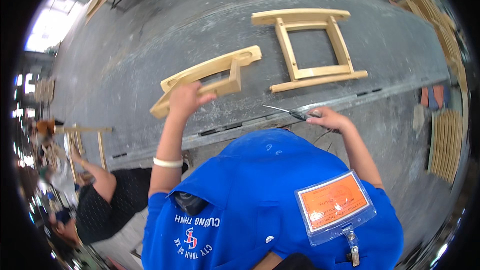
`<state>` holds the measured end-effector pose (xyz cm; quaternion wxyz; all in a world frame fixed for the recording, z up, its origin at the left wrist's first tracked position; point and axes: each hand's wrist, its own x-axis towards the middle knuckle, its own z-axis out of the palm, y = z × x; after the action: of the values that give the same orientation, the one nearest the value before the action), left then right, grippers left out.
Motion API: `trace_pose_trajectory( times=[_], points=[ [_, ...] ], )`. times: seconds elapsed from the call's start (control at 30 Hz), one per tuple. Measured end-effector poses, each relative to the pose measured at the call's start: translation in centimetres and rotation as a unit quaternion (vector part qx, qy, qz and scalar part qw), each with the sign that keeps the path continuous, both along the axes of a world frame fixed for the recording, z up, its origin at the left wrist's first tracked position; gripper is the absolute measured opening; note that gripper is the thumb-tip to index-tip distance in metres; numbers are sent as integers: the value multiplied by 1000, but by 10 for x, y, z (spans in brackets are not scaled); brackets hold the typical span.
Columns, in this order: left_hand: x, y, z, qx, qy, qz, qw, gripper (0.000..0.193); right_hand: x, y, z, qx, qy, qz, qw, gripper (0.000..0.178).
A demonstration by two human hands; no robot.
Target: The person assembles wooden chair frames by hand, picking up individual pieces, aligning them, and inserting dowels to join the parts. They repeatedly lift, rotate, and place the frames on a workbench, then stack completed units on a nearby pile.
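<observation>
A workshop floor surrounds a broad grey worktop (385,45) that spans the middle of the frame, its metal-trimmed near edge running just in front of the person's blue shirt. At the lower left, a co-worker in a dark top (120,195) leans in; at the right rim sits a stack of slatted wooden panels (445,145).

Of the two pale wooden assemblies, the larger-looking square frame (320,71) lies at the upper right of centre, apart from both hands. The other wooden frame (220,88), left of centre, is tilted on the worktop. The left hand (185,101) is closed over its near-left part, thumb along the near rail. The right hand (327,119), right of centre by the worktop's edge, has its fingers wrapped around a thin-shafted hand tool (297,114), perhaps a screwdriver, whose tip points left and touches no wood.

To work well here, the tilted frame should probably rest fully on the worktop before the tool meets it, with the left hand pressing close to the joint but out of the tip's line. A shaft kept straight to the hole would be less likely to slip and score the wood.
</observation>
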<state>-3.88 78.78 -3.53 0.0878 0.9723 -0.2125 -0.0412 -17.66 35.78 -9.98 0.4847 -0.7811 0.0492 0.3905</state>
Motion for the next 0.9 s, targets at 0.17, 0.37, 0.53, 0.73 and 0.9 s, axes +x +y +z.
trace_pose_trajectory(
  times=[0.17, 0.37, 0.53, 0.73, 0.9],
  points=[
    [24, -14, 49, 18, 41, 90, 995, 67, 23, 49, -44, -49, 55, 130, 989, 49],
    [31, -12, 50, 14, 36, 132, 990, 64, 58, 100, -88, -152, -222, 156, 950, 38],
    [34, -7, 40, 2, 37, 128, 991, 65, 59, 101, -115, -185, -296, 248, 904, 31],
    [42, -11, 38, -2, 21, 121, 992, 63, 48, 93, -117, -198, -241, 267, 912, 52],
    [49, -10, 41, -27, 32, 121, 992, 62, 36, 93, -114, -193, -241, 246, 919, 54]
  ],
)
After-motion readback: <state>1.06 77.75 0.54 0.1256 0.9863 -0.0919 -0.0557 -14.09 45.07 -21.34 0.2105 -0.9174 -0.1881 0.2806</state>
